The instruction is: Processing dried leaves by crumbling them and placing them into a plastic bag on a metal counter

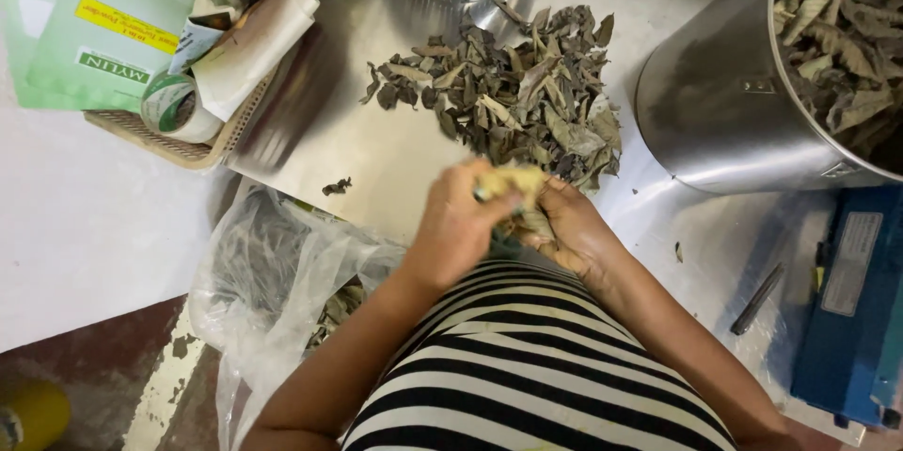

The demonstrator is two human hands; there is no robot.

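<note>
My left hand [461,221] and right hand [564,230] pinch a pale leaf clump [517,183] between closed fingers — the dried leaf pile [513,98] lies at twelve o'clock, just beyond, nearer my right.

L hand [459,221] & R hand [570,230] meet at centre, just past the striped-shirt torso. Both forearms angle in from near edge, L from near left, R from near right, elbows bent. L fingers [489,189] curled shut, knuckles up. R hand cupped beside it, palm toward L, the two touching.
</note>
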